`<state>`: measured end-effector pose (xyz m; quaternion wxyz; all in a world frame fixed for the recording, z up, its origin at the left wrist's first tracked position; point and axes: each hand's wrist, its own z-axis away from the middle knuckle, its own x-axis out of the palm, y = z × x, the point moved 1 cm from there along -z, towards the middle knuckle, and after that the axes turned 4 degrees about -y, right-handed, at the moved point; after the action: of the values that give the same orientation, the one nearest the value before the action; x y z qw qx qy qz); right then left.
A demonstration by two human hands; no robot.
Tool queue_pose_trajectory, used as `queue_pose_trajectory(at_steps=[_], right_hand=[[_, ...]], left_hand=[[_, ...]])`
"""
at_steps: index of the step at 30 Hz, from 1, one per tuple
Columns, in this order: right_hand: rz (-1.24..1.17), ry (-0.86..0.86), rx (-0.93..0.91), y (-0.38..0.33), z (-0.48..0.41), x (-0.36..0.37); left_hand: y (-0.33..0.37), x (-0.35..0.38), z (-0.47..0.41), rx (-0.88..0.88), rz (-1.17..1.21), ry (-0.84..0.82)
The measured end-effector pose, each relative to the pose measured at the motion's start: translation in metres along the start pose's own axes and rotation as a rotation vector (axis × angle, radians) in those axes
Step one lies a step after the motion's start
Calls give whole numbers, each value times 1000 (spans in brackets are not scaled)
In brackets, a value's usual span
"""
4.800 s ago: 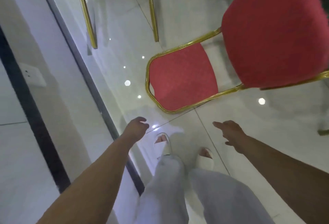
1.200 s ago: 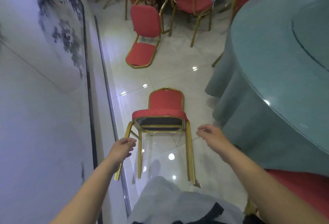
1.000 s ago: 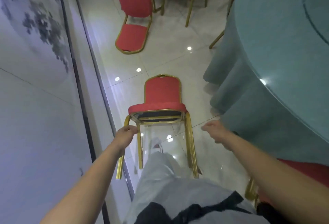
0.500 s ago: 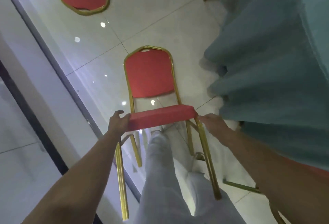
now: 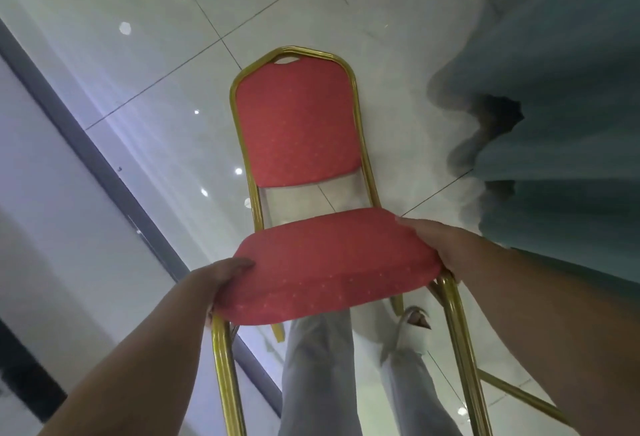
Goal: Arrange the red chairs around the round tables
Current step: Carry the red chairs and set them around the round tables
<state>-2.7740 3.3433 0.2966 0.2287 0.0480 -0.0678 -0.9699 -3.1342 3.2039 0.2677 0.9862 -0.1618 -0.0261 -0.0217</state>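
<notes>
Here, one red chair [image 5: 329,262], two hands [image 5: 221,283] [image 5: 440,248] gripping

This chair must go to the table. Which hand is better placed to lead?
Probably the right hand: it grips the red chair on its seat edge nearest the teal tablecloth; the left hand grips the far edge.

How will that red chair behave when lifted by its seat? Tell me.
Probably stiff: the red chair has a gold tubular frame. Likely light enough, since left hand and right hand hold it by the seat edges alone. Its backrest points at the glossy floor, so it may scrape.
</notes>
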Motion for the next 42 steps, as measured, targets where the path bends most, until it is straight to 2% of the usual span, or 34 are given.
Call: queue_pose_trajectory(at_steps=[5,10,17,22,25,28,32,37,39,42], right_hand=[[53,-8,74,-1,1,-5],[39,11,67,-6,18,-23],[-50,54,-40,-19,66,-43],[-119,87,-163,-36,99,-58],[-198,98,-278,-57,116,-70],[-234,95,-395,-84,130,-79],[-324,183,-544,-97,133,-84],[-299,325,-727,-62,107,-87],[-235,293,-760,-40,90,-87],[-207,211,-789,-2,60,-86]], left_hand=[[-8,-4,-8,5,84,-91],[-3,4,15,88,140,-138],[16,13,64,168,155,-106],[58,5,110,301,233,-156],[89,-8,149,392,255,-94],[118,-20,186,560,258,-49],[127,-28,207,762,286,138],[105,-3,181,822,173,279],[91,11,160,836,105,300],[64,31,130,839,129,340]])
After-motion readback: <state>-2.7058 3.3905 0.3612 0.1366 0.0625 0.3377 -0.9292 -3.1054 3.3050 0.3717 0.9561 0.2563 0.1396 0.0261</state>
